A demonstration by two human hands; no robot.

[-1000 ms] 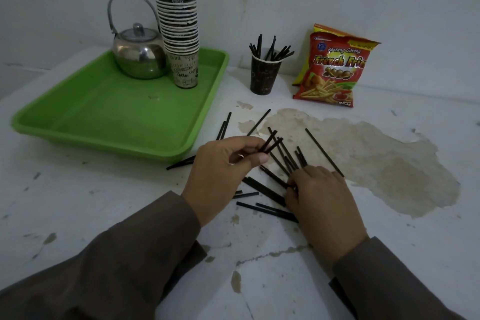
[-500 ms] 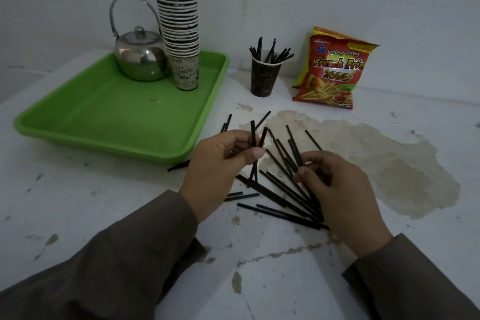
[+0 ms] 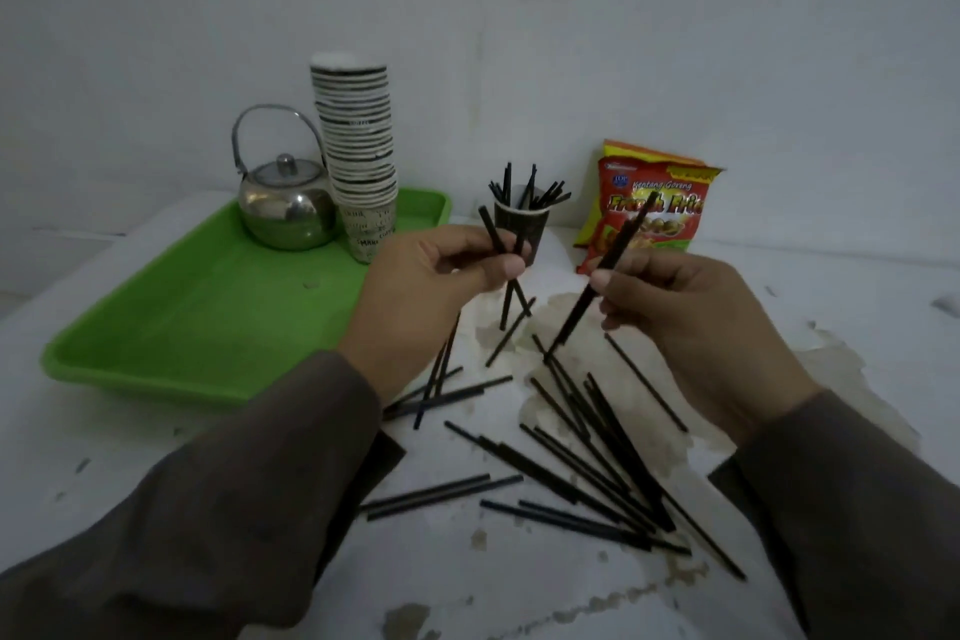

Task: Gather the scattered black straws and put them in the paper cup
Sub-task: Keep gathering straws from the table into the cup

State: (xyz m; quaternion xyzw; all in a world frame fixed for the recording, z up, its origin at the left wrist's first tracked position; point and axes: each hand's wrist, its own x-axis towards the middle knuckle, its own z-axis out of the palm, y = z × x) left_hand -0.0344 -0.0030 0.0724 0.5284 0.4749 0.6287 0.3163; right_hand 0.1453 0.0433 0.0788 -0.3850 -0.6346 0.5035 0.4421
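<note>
Your left hand [image 3: 436,276] pinches a few black straws between thumb and fingers, just in front of the paper cup [image 3: 521,233]. Your right hand [image 3: 691,307] pinches one straw [image 3: 602,270], to the right of the cup. The cup already holds some straws; many loose straws [image 3: 587,463] lie on the table [image 3: 156,473] nearer to you than the cup. Join both bundles, align the ends, then lower them straight into the cup.
</note>
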